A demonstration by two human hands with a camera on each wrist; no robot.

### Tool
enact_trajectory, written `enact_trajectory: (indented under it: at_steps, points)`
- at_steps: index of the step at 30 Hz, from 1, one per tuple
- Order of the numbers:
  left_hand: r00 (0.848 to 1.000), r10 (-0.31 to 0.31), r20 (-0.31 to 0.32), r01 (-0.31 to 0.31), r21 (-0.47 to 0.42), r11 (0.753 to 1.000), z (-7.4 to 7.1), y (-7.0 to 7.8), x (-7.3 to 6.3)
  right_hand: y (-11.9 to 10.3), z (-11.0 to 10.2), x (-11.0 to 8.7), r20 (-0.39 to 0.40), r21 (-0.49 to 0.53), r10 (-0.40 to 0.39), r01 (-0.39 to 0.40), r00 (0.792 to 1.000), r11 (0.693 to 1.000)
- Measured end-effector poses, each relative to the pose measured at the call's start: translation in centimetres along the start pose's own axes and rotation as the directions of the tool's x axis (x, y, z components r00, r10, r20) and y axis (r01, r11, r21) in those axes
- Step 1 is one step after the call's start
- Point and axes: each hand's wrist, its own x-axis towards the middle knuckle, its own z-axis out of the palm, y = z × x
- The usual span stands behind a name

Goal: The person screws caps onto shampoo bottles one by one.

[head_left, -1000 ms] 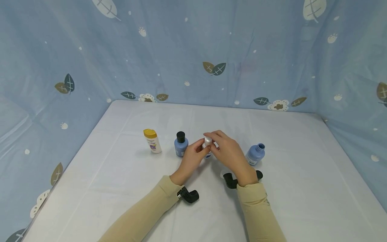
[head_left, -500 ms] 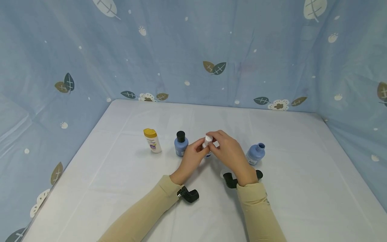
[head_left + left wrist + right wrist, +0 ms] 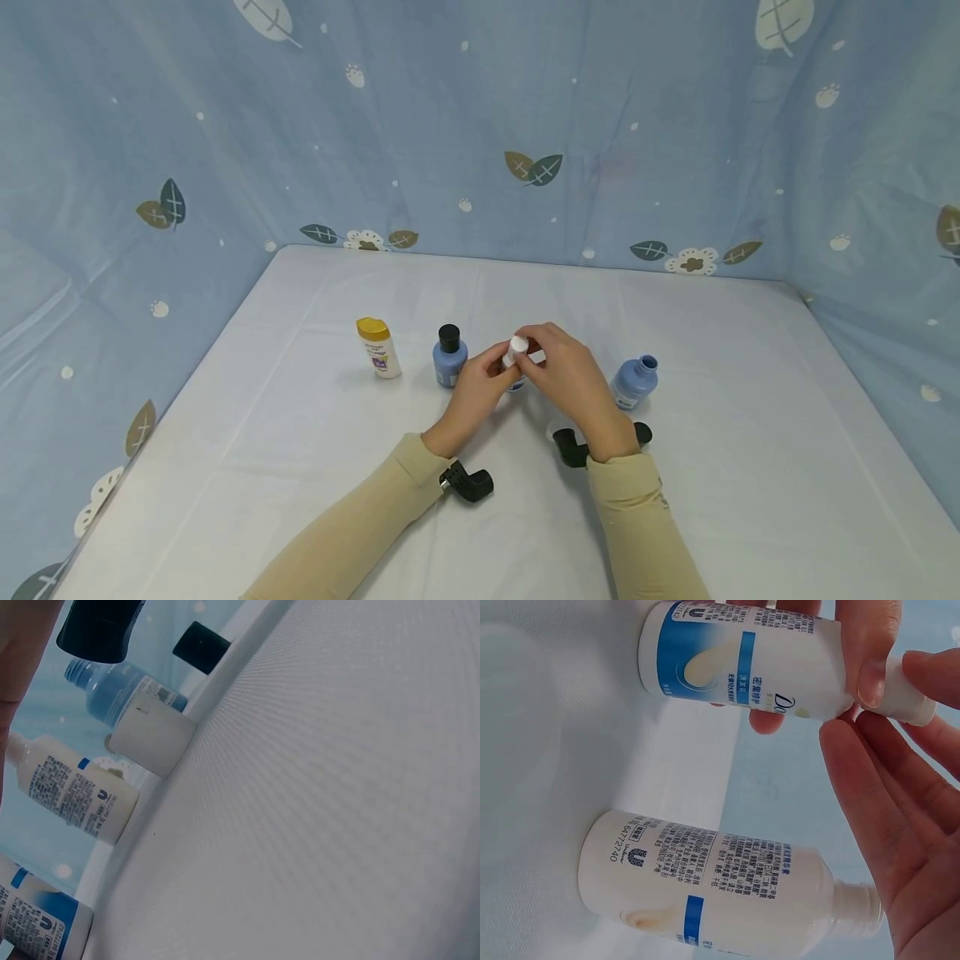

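My left hand [image 3: 476,390] grips a small white-and-blue lotion bottle [image 3: 742,664] around its upper part. With thumb and fingers, my right hand [image 3: 568,379] pinches the white cap [image 3: 909,691] at that bottle's neck. How far the cap is screwed on cannot be told. Beside it, in the right wrist view, stands a second white bottle [image 3: 712,881] with a bare threaded neck. Left of my left hand is a blue bottle [image 3: 450,364] with a black cap. To the right of my right hand stands an uncapped blue bottle [image 3: 634,382].
A white bottle with a yellow cap [image 3: 378,348] stands at the left. A loose white cap [image 3: 154,735] and a black cap [image 3: 201,647] lie near the uncapped blue bottle. Patterned blue cloth [image 3: 420,125] rises behind the white table [image 3: 300,483].
The white cap in my right fingers has shifted slightly to the right and turned a little. My left hand and the standing bottles stay where they were.
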Motion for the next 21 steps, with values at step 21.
enact_trajectory:
  at_steps: [21]
  points:
    - [1.0, 0.014, -0.016, -0.012, 0.099, 0.995, -0.03, 0.46, -0.16, -0.22, 0.06, 0.04, -0.001, -0.011, 0.036, -0.036, 0.999, 0.999]
